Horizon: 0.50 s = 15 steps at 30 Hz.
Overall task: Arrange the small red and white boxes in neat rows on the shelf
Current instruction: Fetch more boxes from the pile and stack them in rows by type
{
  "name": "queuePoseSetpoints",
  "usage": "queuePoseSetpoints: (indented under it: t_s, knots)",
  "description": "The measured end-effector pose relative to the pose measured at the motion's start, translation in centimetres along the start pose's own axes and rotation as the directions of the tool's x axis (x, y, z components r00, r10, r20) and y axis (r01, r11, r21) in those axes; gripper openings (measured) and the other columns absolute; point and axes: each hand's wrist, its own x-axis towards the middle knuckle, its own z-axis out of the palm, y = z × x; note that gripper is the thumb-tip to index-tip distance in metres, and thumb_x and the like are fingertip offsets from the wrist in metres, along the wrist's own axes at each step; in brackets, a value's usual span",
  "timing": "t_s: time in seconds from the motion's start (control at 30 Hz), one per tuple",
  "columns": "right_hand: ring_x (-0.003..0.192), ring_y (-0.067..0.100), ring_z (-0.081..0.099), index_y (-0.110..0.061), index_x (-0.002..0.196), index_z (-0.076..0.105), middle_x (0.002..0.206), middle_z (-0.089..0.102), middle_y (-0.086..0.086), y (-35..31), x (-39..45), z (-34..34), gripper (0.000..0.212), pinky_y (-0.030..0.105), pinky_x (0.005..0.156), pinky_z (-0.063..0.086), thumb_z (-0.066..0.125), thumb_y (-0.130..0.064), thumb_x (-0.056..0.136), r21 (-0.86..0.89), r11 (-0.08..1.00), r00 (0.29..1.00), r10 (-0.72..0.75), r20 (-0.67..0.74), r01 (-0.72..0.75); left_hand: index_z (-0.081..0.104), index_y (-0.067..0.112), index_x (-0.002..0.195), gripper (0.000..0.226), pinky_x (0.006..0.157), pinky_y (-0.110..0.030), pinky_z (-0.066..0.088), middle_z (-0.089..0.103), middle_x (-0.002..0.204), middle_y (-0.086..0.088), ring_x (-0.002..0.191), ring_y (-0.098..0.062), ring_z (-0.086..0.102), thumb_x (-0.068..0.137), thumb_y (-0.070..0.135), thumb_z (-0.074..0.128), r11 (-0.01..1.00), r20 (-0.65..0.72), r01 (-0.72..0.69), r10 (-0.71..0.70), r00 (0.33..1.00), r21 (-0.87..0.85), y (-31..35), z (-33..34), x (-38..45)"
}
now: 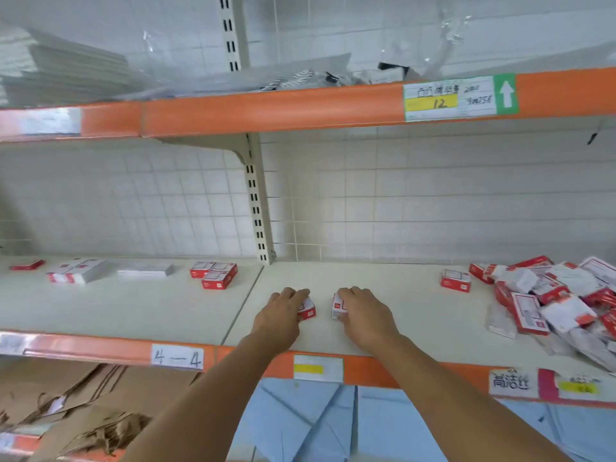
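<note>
Along the bottom of the frame, blue paper sheets (300,425) lie under the shelf at centre and brown paper bags (66,401) fill the lower left. Above them runs the shelf's orange front edge (373,370), carrying a handwritten "4—4" label (177,357) left of centre and a white-and-yellow tag (318,368) between the two forearms.

Just beyond that edge, at centre frame, both hands rest on the cream shelf (416,315). The left hand (283,311) lies palm down with fingers curled over a small red and white box (308,310), which pokes out on its right side. The right hand (363,311) covers a second box (336,306) in the same way, the box showing at its left; how firmly either is gripped is hard to judge, as the fingers hide most of each box. The two boxes sit near each other with a bare strip of shelf between.

Further back, a jumbled heap of boxes (550,295) spreads across the right of the frame, with a lone box (456,281) just left of it. At mid left stand a cluster of three boxes (215,274), and beyond them flat white packs (78,270).

At the top, the upper shelf's orange edge (266,106) bears a price label marked "12" (448,98).
</note>
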Motion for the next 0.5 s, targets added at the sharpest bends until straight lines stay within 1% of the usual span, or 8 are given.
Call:
queuePoseSetpoints:
  t_s: [0.13,0.2,0.3,0.43,0.5]
  knots:
    - [0.115,0.02,0.042,-0.018,0.127,0.043,0.122,0.048,0.001,-7.1,1.1,1.2,0.033,0.03,0.074,0.038,0.049,-0.021,0.094,0.024,0.996,0.996,-0.088,-0.002,0.088,0.031,0.025,0.144,0.056,0.091,-0.037,0.044,0.041,0.136,0.002,0.12,-0.022,0.039,0.093,0.01,0.047,0.994,-0.06,0.109,-0.109,0.992,-0.008,-6.1,-2.7,-4.1]
    - [0.115,0.02,0.042,-0.017,0.127,0.044,0.122,0.048,0.001,-10.5,1.4,1.9,0.034,0.031,0.073,0.038,0.05,-0.02,0.094,0.044,0.993,0.994,-0.109,0.001,0.109,0.033,0.024,0.143,0.055,0.092,-0.037,0.044,0.042,0.135,0.002,0.119,-0.022,0.039,0.092,0.009,0.048,0.99,-0.082,0.143,-0.144,0.986,-0.011,-9.2,-4.0,-6.1]
    - [0.114,0.021,0.043,-0.018,0.125,0.045,0.121,0.049,0.001,-15.2,1.6,3.1,0.033,0.03,0.073,0.038,0.051,-0.018,0.092,0.068,0.99,0.993,-0.122,0.003,0.121,0.033,0.023,0.143,0.055,0.092,-0.035,0.043,0.042,0.136,0.002,0.119,-0.022,0.04,0.092,0.008,0.048,0.986,-0.096,0.165,-0.165,0.982,-0.009,-13.4,-5.8,-8.9]
    - [0.115,0.021,0.043,-0.019,0.126,0.046,0.122,0.05,0.0,-20.0,2.1,4.3,0.035,0.031,0.077,0.041,0.052,-0.026,0.093,0.098,0.988,0.993,-0.116,-0.008,0.116,0.034,0.023,0.142,0.053,0.092,-0.034,0.041,0.044,0.134,0.001,0.116,-0.022,0.041,0.092,0.01,0.049,0.986,-0.117,0.167,-0.169,0.979,-0.023,-18.0,-7.5,-11.2]
    - [0.114,0.02,0.043,-0.02,0.126,0.046,0.122,0.05,0.0,-21.6,2.4,4.8,0.034,0.031,0.077,0.041,0.052,-0.026,0.093,0.089,0.991,0.995,-0.104,-0.007,0.105,0.034,0.024,0.142,0.054,0.09,-0.033,0.04,0.045,0.134,0.002,0.116,-0.021,0.041,0.092,0.011,0.049,0.986,-0.127,0.161,-0.164,0.978,-0.031,-19.8,-8.1,-11.8]
